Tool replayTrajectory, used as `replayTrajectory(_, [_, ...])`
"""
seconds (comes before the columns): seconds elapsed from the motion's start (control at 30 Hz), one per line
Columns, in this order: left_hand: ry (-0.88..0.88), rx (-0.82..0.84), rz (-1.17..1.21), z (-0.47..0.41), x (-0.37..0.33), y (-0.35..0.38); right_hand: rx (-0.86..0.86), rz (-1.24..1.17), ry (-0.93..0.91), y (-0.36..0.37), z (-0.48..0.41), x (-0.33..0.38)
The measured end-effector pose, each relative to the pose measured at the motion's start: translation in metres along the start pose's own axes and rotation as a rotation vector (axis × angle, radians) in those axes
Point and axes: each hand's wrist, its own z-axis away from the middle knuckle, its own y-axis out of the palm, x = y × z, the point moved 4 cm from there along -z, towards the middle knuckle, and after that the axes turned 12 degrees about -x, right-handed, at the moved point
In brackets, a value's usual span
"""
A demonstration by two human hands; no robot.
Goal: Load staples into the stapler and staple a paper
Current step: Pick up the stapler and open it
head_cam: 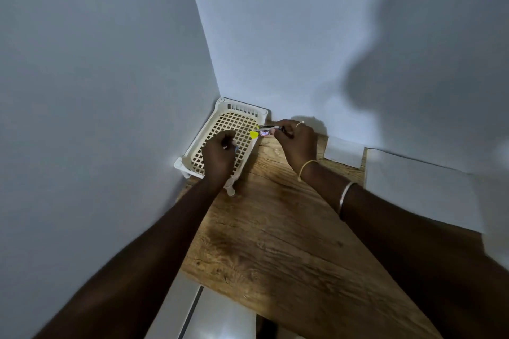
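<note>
We look down on a wooden table (275,228) set in a grey corner. A white lattice basket (220,129) sits at the far left against the walls. Our left hand (219,157) hovers over the basket, fingers curled shut around something small and dark that we cannot identify. Our right hand (296,143), just right of the basket, pinches the stapler (264,131), its yellow tip pointing left. White paper (413,190) lies at the right.
</note>
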Motion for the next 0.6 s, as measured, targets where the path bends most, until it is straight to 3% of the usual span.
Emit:
replayTrajectory(0.13, [-0.136,0.070,0.133,0.038,-0.014,0.017,-0.098,-0.252,0.210,-0.048,0.021,0.004])
replayTrajectory(0.27, [-0.546,0.265,0.623,0.090,-0.034,0.048,-0.173,-0.588,0.556,-0.095,0.051,-0.002])
replayTrajectory(0.33, [-0.660,0.352,0.770,0.117,-0.046,0.061,-0.192,-0.713,0.712,-0.116,0.068,-0.005])
replayTrajectory(0.47, [-0.618,0.459,0.917,0.168,-0.068,0.067,-0.173,-0.820,0.892,-0.145,0.100,-0.007])
replayTrajectory(0.6, [-0.622,0.479,1.024,0.204,-0.088,0.069,-0.111,-0.895,0.957,-0.157,0.129,-0.007])
